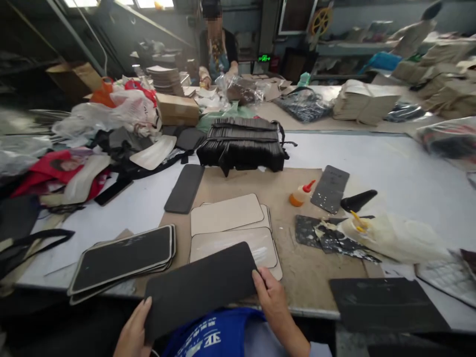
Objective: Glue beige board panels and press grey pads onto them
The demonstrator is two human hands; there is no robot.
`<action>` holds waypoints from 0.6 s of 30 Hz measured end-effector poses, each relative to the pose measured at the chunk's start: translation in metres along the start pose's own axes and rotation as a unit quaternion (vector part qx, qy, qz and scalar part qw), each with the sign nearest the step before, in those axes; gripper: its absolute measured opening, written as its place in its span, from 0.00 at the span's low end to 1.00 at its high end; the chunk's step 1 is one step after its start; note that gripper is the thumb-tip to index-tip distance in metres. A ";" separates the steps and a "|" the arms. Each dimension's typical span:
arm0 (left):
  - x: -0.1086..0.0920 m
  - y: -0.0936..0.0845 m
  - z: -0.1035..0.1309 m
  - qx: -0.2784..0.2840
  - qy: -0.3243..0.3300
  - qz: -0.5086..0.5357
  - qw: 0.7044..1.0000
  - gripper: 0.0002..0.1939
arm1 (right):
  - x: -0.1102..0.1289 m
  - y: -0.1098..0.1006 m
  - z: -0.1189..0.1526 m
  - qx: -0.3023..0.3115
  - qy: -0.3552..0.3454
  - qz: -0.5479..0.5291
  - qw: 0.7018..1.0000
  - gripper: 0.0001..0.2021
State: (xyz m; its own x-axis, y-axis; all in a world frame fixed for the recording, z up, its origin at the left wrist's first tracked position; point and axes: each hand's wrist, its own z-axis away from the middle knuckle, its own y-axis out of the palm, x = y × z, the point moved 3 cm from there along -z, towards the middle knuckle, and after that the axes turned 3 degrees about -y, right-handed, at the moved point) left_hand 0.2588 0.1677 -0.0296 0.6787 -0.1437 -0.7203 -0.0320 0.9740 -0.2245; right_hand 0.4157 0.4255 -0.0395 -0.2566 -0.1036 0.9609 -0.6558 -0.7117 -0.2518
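Gripping one black pad (199, 287) at 6 o'clock: left hand (132, 332) and right hand (273, 297), fingers closed on its ends. Two beige panels (226, 214) at 12; one glue bottle (300, 194) at 1. Apron writing unreadable.

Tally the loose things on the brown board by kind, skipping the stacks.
Glue bottles: 1
Beige panels: 2 on top, more underneath, count unclear
Black foam pad held in both hands: 1
Speckled black sheet: 1
Total: 5

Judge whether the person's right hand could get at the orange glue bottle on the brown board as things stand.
Probably yes: the glue bottle lies in the open on the board, with nothing standing between it and the right hand, though that hand now holds the black pad.
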 end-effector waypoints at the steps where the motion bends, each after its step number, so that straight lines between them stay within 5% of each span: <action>1: 0.003 -0.003 0.000 -0.017 -0.008 0.002 1.000 0.17 | -0.007 -0.001 0.002 0.013 0.001 0.009 1.000 0.17; 5: 0.006 0.003 -0.001 0.053 -0.009 -0.007 0.999 0.17 | -0.035 -0.015 0.004 0.019 0.030 0.091 0.995 0.17; 11: -0.016 0.050 -0.022 0.135 0.106 -0.122 0.978 0.23 | -0.040 -0.045 -0.022 -0.088 -0.054 0.240 0.965 0.20; 18: -0.029 0.105 -0.073 0.075 0.254 -0.303 0.915 0.15 | -0.050 -0.046 -0.054 -0.093 -0.063 0.363 0.925 0.23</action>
State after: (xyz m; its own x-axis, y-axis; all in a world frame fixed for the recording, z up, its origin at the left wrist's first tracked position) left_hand 0.1825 0.2617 -0.0804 0.1089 -0.6920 -0.7137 0.3652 0.6956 -0.6187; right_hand 0.4199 0.5012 -0.0820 -0.6004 -0.5962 0.5330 -0.4561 -0.2923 -0.8406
